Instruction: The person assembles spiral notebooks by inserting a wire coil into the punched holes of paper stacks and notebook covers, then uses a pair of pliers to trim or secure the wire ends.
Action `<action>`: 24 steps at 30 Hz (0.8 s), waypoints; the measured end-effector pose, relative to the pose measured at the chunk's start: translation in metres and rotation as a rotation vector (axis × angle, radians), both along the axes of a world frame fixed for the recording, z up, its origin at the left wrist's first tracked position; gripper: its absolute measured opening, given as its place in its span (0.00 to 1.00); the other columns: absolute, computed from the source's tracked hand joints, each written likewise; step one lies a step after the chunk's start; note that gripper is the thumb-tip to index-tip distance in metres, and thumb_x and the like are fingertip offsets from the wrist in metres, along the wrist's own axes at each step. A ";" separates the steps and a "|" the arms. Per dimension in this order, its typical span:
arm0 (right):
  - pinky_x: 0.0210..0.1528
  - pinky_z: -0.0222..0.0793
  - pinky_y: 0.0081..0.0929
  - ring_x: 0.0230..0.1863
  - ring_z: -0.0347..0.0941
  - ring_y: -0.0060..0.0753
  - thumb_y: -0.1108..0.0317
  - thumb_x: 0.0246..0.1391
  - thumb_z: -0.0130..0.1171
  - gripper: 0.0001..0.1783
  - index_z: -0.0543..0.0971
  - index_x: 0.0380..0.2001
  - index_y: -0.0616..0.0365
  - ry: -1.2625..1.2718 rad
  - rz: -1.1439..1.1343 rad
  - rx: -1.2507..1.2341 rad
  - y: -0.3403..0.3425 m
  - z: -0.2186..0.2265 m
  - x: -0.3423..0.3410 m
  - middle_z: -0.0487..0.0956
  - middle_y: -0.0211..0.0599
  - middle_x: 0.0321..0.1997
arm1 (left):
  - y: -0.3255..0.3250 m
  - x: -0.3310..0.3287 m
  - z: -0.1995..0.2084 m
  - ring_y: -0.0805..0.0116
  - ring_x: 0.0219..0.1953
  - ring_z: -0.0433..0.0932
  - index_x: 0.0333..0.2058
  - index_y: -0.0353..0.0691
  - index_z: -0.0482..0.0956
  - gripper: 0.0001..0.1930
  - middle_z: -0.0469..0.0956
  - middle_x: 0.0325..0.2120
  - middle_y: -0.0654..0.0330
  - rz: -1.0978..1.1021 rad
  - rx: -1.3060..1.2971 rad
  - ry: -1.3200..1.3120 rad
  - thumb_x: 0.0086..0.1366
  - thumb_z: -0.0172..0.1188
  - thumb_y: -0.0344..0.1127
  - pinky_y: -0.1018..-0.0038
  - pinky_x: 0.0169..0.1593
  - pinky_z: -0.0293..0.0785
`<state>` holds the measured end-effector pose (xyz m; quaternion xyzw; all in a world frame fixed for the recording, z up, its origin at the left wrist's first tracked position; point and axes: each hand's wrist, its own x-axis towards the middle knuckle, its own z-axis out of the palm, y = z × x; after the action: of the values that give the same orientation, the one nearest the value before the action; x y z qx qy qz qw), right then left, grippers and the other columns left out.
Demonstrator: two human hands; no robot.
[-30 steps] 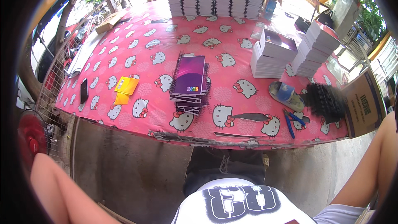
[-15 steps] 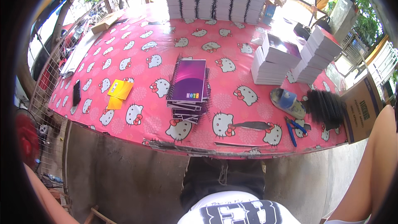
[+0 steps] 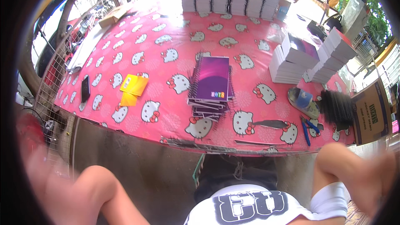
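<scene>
From the head view we see a stack of spiral-bound notebooks (image 3: 209,87) with glossy purple covers, wire coils along the left edge, lying mid-table on the pink cartoon-cat tablecloth (image 3: 166,37), near its front edge. Our left hand (image 3: 35,171) and right hand (image 3: 381,175) are raised at the frame's sides, blurred; we cannot tell whether their fingers are spread or closed. Blue pliers (image 3: 307,127) lie right of the stack.

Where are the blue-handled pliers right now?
In the head view, the blue-handled pliers lie near the table's front right edge, between the tape dispenser and the black spiral coils.
</scene>
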<state>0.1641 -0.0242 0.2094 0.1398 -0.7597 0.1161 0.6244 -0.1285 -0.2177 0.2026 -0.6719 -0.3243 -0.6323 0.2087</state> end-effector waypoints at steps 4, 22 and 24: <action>0.52 0.69 0.39 0.56 0.68 0.36 0.41 0.58 0.52 0.35 0.67 0.55 0.61 -0.533 0.452 -1.524 0.091 -0.149 -0.085 0.70 0.37 0.57 | 0.089 -0.090 -0.118 0.69 0.45 0.72 0.47 0.40 0.72 0.21 0.75 0.43 0.59 -0.455 -1.009 -1.312 0.65 0.55 0.49 0.61 0.53 0.68; 0.51 0.75 0.36 0.53 0.73 0.41 0.43 0.39 0.73 0.58 0.52 0.60 0.68 -0.757 0.541 -2.114 0.074 -0.180 -0.181 0.70 0.53 0.54 | 0.175 -0.089 -0.190 0.66 0.42 0.79 0.48 0.39 0.71 0.27 0.76 0.41 0.58 -0.722 -1.701 -1.452 0.53 0.69 0.44 0.69 0.48 0.78; 0.50 0.74 0.34 0.58 0.68 0.45 0.39 0.31 0.76 0.69 0.44 0.61 0.71 -0.677 0.432 -2.042 0.070 -0.213 -0.180 0.60 0.58 0.62 | 0.174 -0.084 -0.195 0.66 0.42 0.78 0.48 0.39 0.70 0.30 0.75 0.42 0.59 -0.660 -1.714 -1.399 0.49 0.72 0.43 0.69 0.49 0.77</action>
<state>-0.0157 0.0459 -0.0034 -0.3520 -0.3972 0.8299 0.1717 -0.2122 -0.0434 0.0074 -0.1480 -0.5006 -0.4625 -0.7167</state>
